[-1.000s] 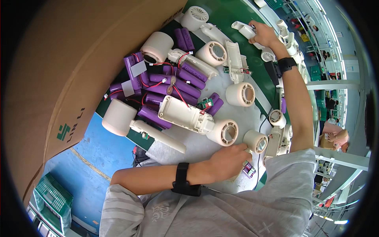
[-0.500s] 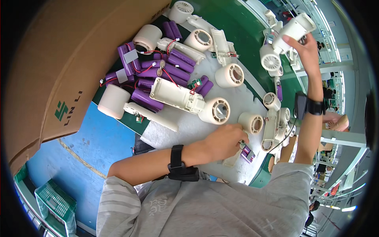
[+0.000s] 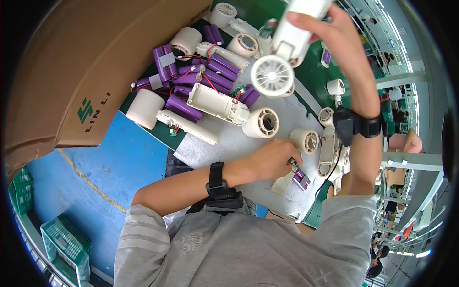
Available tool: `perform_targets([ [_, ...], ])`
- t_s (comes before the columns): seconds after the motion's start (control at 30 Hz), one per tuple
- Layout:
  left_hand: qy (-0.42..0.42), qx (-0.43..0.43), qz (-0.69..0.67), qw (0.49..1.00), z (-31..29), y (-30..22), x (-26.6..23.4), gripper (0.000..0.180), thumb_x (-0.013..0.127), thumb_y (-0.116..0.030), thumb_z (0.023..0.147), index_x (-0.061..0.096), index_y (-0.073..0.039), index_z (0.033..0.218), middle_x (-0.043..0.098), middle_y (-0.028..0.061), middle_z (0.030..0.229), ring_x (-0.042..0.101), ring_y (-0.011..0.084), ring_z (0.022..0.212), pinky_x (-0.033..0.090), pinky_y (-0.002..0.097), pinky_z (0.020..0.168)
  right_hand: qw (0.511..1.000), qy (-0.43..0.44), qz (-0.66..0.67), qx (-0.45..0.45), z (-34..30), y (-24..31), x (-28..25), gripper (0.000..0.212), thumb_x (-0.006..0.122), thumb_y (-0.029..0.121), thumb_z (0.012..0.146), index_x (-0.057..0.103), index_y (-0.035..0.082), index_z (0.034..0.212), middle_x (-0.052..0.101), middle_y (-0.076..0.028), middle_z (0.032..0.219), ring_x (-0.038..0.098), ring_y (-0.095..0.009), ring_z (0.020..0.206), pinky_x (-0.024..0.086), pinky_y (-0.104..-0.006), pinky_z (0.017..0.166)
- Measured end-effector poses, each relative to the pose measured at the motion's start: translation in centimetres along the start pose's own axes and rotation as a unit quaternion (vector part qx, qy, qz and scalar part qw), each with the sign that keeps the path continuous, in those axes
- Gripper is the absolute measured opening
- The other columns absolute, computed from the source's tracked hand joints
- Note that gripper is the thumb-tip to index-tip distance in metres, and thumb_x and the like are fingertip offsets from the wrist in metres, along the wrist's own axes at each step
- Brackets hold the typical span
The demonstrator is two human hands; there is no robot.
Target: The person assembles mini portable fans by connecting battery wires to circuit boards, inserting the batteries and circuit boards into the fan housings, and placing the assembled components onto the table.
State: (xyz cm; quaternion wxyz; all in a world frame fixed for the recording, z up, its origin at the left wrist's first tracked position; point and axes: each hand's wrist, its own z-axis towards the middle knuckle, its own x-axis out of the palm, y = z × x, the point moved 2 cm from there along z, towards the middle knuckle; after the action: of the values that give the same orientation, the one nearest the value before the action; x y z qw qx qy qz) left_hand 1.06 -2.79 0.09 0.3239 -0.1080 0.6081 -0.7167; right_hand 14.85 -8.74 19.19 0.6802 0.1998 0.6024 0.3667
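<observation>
My right hand [image 3: 334, 36], raised at the upper right, grips a white fan housing [image 3: 300, 28] by its handle, thumb on the near side. Its round grille [image 3: 272, 75] hangs toward the table. Low over the white pad [image 3: 234, 158], my left hand [image 3: 276, 160] pinches a small green circuit board [image 3: 292, 163]. A purple battery pack [image 3: 301, 179] lies beside that board. Under it is a flat white cover [image 3: 283, 183]. Just past my left fingers sits a round white fan head [image 3: 304, 140]; another fan body with an open handle [image 3: 215, 104] lies farther left.
Purple batteries [image 3: 210, 74] with red wires are heaped on the table's left side among several white fan parts. A large cardboard box [image 3: 62, 81] stands at the left. More fan parts [image 3: 328, 148] lie at the right edge. A green crate [image 3: 67, 241] is on the lower left.
My right hand has swung left and nearer with the fan housing, its grille now over the middle fan parts. The left hand keeps nearly the same place with the circuit board.
</observation>
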Motion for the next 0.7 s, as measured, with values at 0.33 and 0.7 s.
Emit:
perform_targets([
  [0.33, -0.008, 0.009, -0.009, 1.000, -0.1, 0.4, 0.1, 0.032, 0.059, 0.006, 0.070, 0.072, -0.004, 0.097, 0.064, 0.0150, 0.094, 0.063, 0.0326, 0.089, 0.050, 0.0403, 0.079, 0.951, 0.242, -0.165, 0.097, 4.6, -3.8, 6.3, 0.056, 0.070, 0.047, 0.078, 0.063, -0.001, 0.107, 0.067, -0.008, 0.085, 0.063, -0.015, 0.068, 0.049, -0.0260, 0.052],
  [0.7, 0.003, 0.000, -0.009, 1.000, -0.1, -0.1, 0.2, 0.030, 0.059, 0.005, 0.070, 0.072, -0.003, 0.096, 0.064, 0.0167, 0.097, 0.063, 0.0346, 0.091, 0.051, 0.0408, 0.081, 0.944, 0.158, -0.281, 0.069, 2.6, -5.9, 6.9, 0.077, 0.067, 0.058, 0.079, 0.057, -0.007, 0.119, 0.067, -0.015, 0.093, 0.065, -0.019, 0.076, 0.052, -0.0312, 0.067],
])
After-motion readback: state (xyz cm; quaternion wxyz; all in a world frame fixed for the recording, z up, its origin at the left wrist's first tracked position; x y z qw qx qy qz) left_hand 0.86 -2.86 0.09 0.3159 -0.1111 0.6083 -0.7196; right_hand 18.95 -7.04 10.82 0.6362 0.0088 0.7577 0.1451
